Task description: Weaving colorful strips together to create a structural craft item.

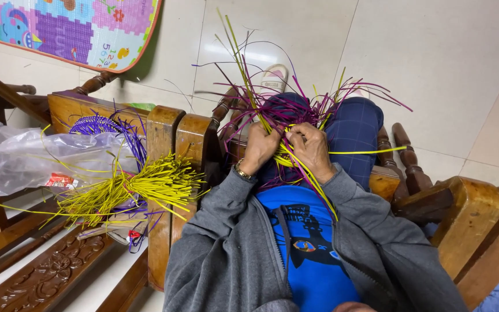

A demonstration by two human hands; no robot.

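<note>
head view, looking down at a seated person's lap. the left hand (259, 148) and right hand (313, 149) sit close together, knuckles up, both curled tight on a half-woven bundle of strips (287, 115) in yellow and purple. the fingertips are hidden under the strips, so the exact pinch cannot be told. the bundle rests over the knees, on the blue checked trousers (356, 130), just ahead of the grey jacket (226, 242) cuffs.

orientation: the loose ends fan up and away from the body, toward the tiled floor (434, 63). the tallest yellow strips run a long axis from the hands toward the top of the picture, tilted slightly left. one yellow strip (371, 152) lies almost level, pointing to the person's right; another trails back over the blue shirt (307, 248).

to the person's left, a spare bunch of yellow strips (145, 185) lies on the wooden bench (163, 138) beside a clear plastic bag (36, 156) and a coil of purple strips (96, 124). a patterned play mat (76, 29) leans at the far wall.

risks, as judged: the springy free ends could slip out of the hold and loosen the crossings already made; a sharp pull could kink a strip; the long ends could flick toward the face; the spare bunch lies near the bench edge and could slide off.
</note>
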